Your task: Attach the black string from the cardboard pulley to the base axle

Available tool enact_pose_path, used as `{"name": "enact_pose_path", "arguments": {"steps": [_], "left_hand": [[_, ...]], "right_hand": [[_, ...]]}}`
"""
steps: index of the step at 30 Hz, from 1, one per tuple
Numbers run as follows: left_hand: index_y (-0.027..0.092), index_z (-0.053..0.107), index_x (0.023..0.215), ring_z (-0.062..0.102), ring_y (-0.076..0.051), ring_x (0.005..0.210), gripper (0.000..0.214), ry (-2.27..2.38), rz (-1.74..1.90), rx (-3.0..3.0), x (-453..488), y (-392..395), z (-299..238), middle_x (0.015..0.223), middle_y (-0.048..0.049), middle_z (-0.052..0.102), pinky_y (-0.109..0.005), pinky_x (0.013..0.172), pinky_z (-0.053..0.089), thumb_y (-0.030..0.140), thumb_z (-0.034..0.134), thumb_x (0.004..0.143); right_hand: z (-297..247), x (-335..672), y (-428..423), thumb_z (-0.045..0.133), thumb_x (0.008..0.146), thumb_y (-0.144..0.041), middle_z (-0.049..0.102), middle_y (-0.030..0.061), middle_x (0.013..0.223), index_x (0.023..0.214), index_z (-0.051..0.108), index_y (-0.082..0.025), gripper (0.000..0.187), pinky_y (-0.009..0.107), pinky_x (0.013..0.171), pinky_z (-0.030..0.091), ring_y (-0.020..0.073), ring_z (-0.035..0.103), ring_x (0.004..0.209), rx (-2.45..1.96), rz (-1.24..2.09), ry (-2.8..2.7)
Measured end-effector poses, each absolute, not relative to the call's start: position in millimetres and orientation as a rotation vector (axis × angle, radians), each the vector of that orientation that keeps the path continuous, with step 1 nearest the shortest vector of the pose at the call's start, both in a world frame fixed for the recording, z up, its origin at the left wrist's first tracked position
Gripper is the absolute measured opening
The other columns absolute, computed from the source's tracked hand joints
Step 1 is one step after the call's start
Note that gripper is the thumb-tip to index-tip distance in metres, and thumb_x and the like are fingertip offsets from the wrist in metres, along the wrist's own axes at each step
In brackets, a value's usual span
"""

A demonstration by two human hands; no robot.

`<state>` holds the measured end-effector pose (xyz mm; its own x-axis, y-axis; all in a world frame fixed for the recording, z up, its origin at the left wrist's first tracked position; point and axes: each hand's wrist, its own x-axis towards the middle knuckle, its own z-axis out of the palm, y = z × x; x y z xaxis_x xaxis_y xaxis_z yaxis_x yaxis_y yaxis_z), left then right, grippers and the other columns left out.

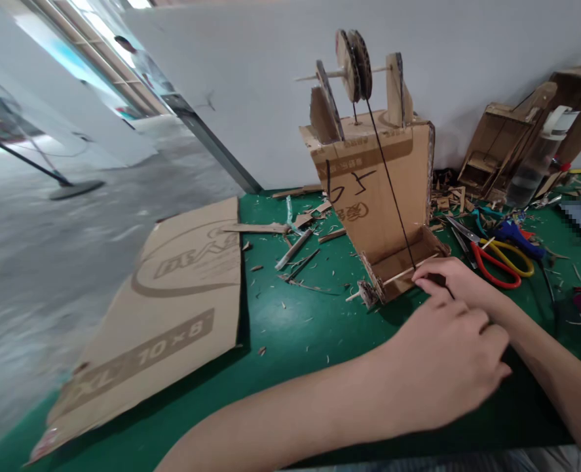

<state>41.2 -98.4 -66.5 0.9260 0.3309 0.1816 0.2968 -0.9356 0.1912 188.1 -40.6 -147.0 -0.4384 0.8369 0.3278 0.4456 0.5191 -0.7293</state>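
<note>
A cardboard model (369, 190) stands upright on the green table, with a cardboard pulley wheel (353, 65) on a wooden stick between two uprights at its top. A black string (391, 180) runs down from the wheel to a thin wooden stick (401, 274) across the tray at the model's base. My right hand (447, 272) pinches the string where it meets this stick. Nearer to me, my left hand (447, 357) is closed, back towards the camera, with the string's tail passing into its fingers. Its fingertips are mostly hidden.
A flat cardboard sheet (192, 282) lies on the left. Cardboard scraps (295, 249) litter the table. Red-and-yellow-handled scissors (501, 259), a clear bottle (536, 160) and another cardboard model (496, 137) are on the right. A person (145, 65) is in the background.
</note>
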Motion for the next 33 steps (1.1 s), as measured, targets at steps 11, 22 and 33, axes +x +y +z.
{"name": "enact_pose_path", "arguments": {"steps": [11,22,33], "left_hand": [[0.014,0.062,0.091,0.066,-0.024,0.081,0.025,1.318,-0.190,2.869,-3,-5,-67,0.090,-0.0105,0.068,-0.030,0.061,0.045,0.023,0.039,0.094],[0.020,0.065,0.094,0.063,-0.018,0.084,0.019,0.971,0.132,2.431,2,19,-83,0.094,-0.0034,0.070,-0.026,0.070,0.045,0.028,0.051,0.084],[0.016,0.060,0.099,0.063,-0.014,0.089,0.021,0.835,0.227,2.258,0,27,-87,0.098,-0.0040,0.069,-0.025,0.080,0.048,0.017,0.048,0.083]], "right_hand": [[-149,196,-32,0.058,0.077,-0.019,0.062,-0.0007,0.072,0.079,0.062,-0.018,0.004,0.024,0.060,0.046,0.0119,0.058,0.065,-1.145,0.898,-1.706],[-152,189,-34,0.058,0.082,-0.026,0.067,0.0017,0.080,0.090,0.067,-0.020,0.013,0.027,0.058,0.052,0.0138,0.062,0.067,-1.151,0.868,-1.718],[-167,176,-30,0.058,0.079,-0.020,0.071,0.0048,0.093,0.098,0.057,-0.023,0.019,0.033,0.067,0.057,0.0206,0.070,0.086,-1.279,0.645,-1.585]]}}
